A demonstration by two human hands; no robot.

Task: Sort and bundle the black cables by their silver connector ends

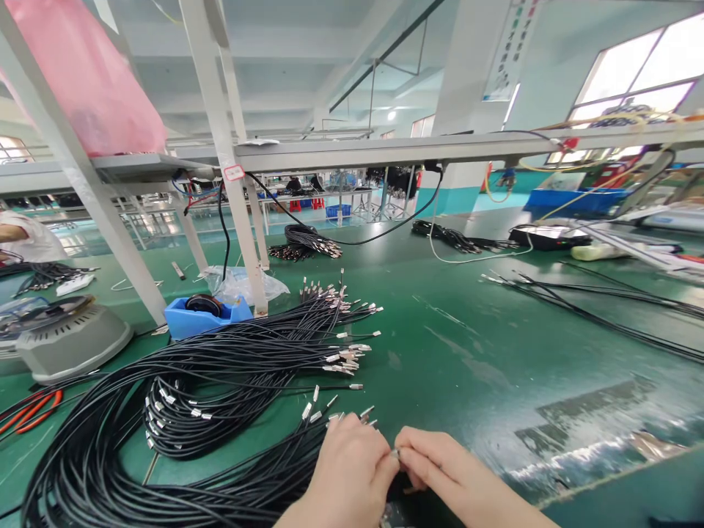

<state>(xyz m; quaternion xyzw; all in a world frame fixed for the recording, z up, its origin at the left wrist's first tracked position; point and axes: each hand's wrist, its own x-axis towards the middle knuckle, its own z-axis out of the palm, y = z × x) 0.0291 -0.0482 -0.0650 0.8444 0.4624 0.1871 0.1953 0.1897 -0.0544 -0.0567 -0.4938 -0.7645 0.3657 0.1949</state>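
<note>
— Hands?
— Left hand [344,469] and right hand [459,469] were nearly closed; I pinched a small silver metal terminal [394,454] between them.
— Cables?
— Long black coiled cables [220,367] lay just left, on a green bench top [467,352].

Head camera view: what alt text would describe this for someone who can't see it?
The left hand and right hand pinch a small metal cable tip above a green workbench, beside a large heap of black cables with metal-tipped ends. A blue box stands farther back.
</note>
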